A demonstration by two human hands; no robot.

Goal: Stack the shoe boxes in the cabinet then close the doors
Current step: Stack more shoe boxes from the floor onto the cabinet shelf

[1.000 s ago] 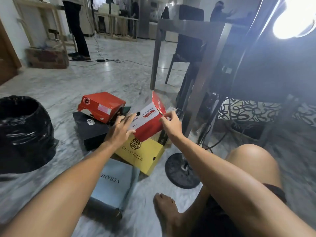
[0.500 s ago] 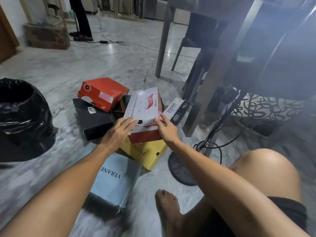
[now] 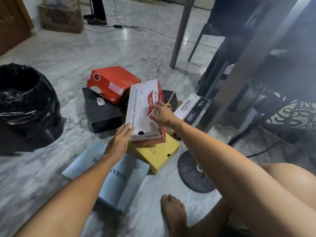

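Note:
A white and red shoe box (image 3: 142, 110) lies flat on top of a yellow box (image 3: 156, 155) in a pile on the marble floor. My left hand (image 3: 119, 141) rests with straight fingers against its near left corner. My right hand (image 3: 162, 113) lies open over the lid's right side, fingers spread. Around it are a red box (image 3: 112, 82), a black box (image 3: 102, 112), a pale blue box (image 3: 116, 177) under my left forearm and a white and black box (image 3: 191, 106) at the right. No cabinet is in view.
A bin lined with a black bag (image 3: 25, 103) stands at the left. A table leg (image 3: 181, 31) and dark chairs rise at the right, with a round stand base (image 3: 193, 173) and cables by my bare foot (image 3: 172, 211). A person's feet (image 3: 95, 19) stand far back.
The white and red box went from tilted up in both hands to lying flat on the yellow box. Both hands have loosened their grip and now lie open on it.

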